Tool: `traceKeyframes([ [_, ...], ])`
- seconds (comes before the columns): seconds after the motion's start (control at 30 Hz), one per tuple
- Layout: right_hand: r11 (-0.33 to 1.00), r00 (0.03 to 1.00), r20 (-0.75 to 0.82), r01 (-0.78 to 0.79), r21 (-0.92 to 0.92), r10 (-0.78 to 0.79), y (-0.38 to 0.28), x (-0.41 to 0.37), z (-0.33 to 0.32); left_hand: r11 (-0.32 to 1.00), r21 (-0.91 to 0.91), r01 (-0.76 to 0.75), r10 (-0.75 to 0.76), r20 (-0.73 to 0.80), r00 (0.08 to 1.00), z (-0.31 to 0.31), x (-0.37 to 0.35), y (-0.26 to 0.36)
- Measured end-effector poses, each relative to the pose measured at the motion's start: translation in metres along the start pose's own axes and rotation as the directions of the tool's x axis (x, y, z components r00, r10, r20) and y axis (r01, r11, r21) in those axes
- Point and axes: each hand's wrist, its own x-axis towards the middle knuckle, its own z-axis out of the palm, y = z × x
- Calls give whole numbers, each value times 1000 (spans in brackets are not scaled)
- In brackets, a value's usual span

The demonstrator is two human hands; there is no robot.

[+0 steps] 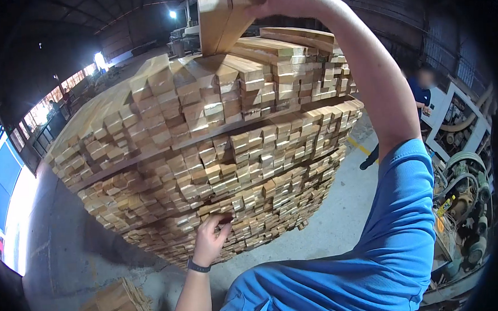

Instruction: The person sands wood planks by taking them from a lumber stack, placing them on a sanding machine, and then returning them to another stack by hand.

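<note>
My right hand [275, 2] is raised at the top of the view, its fingers closed on the edge of a wooden board [214, 23]. The board stands upright above a tall stack of wooden strips [221, 156], and its lower end meets the top layer. Part of my right hand and the board's upper end are cut off by the frame edge. Lower down, my left hand [211, 238] hangs in front of the stack's end faces. Its fingers are loosely bent and apart from the thumb, with nothing visible held. A dark band is on that wrist.
A bundle of wooden pieces [119, 305] lies on the concrete floor [58, 241] at lower left. At right, another person [421, 87] stands behind machinery with hoses [464, 188]. A white frame [453, 119] leans there. Bright doorway light enters at left.
</note>
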Motion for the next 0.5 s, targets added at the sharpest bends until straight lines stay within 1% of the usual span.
traceKeyframes([
  [0.07, 998, 994, -94, 51, 28, -48, -9, -17, 29, 984, -174, 45, -42, 21, 999, -5, -3, 5],
  [0.1, 998, 994, -100, 51, -28, -53, -16, -30, 33, 947, -310, 86, -77, 40, 996, -9, 0, 6],
  [0.13, 999, 999, 42, -34, -35, 35, -30, -41, 30, 889, -441, 121, -105, 62, 993, -12, 4, 8],
  [0.17, 997, 995, 83, -49, -55, 53, -38, -53, 33, 815, -558, 159, -129, 93, 987, -17, 8, 10],
  [0.2, 994, 995, -71, 62, -91, -68, -37, -69, 49, 724, -659, 202, -149, 137, 979, -22, 13, 12],
  [0.23, 997, 999, 0, 38, -64, -39, -44, -80, 54, 635, -737, 231, -155, 171, 973, -28, 25, 16],
  [0.27, 996, 998, 14, 65, -56, -64, -53, -93, 60, 535, -803, 263, -155, 213, 965, -33, 40, 22],
  [0.33, 1000, 999, -53, -9, -4, 9, -69, -113, 71, 375, -870, 319, -132, 291, 948, -39, 74, 49],
  [0.37, 999, 998, -49, -28, 35, 30, -69, -116, 70, 327, -884, 334, -119, 312, 943, -40, 93, 59],
  [0.4, 996, 998, -46, -49, 73, 52, -68, -120, 69, 306, -894, 328, -77, 320, 944, -41, 112, 70],
  [0.43, 993, 999, -28, -29, 117, 32, -63, -121, 71, 292, -895, 338, -78, 330, 941, -43, 131, 88],
  [0.47, 976, 999, 31, -29, 214, 23, -59, -123, 63, 276, -896, 347, -81, 338, 938, -44, 148, 104],
  [0.5, 963, 1000, -8, 0, 271, 2, -48, -129, 57, 272, -903, 332, -49, 332, 942, -44, 164, 114],
])
